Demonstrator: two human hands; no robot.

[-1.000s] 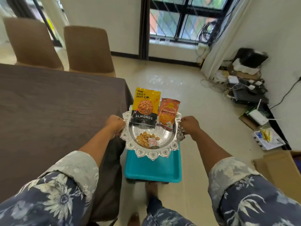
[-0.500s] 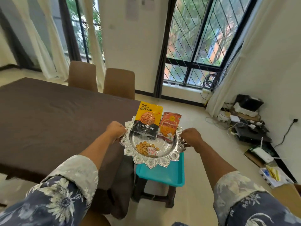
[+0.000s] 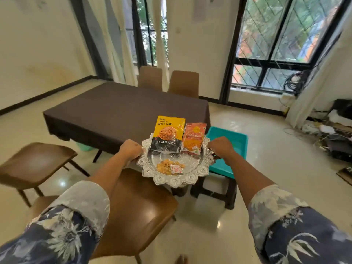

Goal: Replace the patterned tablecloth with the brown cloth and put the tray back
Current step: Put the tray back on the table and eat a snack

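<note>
I hold an ornate silver tray [image 3: 172, 181] in the air in front of me, over a brown chair and short of the table. My left hand [image 3: 131, 150] grips its left rim and my right hand [image 3: 219, 145] grips its right rim. On the tray stand a yellow almonds packet [image 3: 168, 134] and an orange snack packet [image 3: 194, 139], with loose nuts [image 3: 165, 166] and a small sachet [image 3: 176, 169] in the dish. The brown cloth [image 3: 122, 111] covers the whole table ahead. No patterned cloth is in view.
A teal-topped stool [image 3: 230, 141] stands just right of the tray. A brown chair [image 3: 144, 210] is right below me and another [image 3: 36, 162] to the left; two more [image 3: 167, 80] stand behind the table. Cables and devices [image 3: 327, 134] litter the right floor.
The tray has left the teal stool and is carried leftwards. My view has risen and pulled back, so the whole table and the near chairs now show. Both hands keep their grip.
</note>
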